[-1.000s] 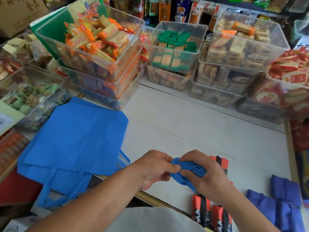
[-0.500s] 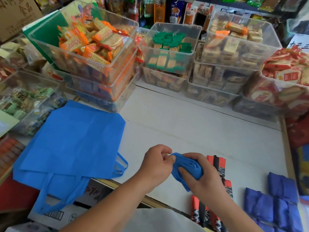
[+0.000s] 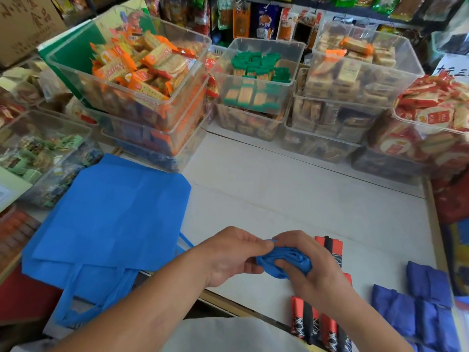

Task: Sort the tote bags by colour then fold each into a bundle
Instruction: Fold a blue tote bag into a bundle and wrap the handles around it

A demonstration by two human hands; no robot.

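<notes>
Bundle (image 3: 286,254) — bright blue, tightly rolled

Clear bins (image 3: 162,102) of wrapped snacks stand stacked along the white counter (image 3: 291,199) — hanging packets (image 3: 266,20) behind.

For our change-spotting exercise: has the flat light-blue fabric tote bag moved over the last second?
No. The flat light-blue fabric tote bag keeps its far corner just beside the bottom of the stacked clear plastic bins.
</notes>
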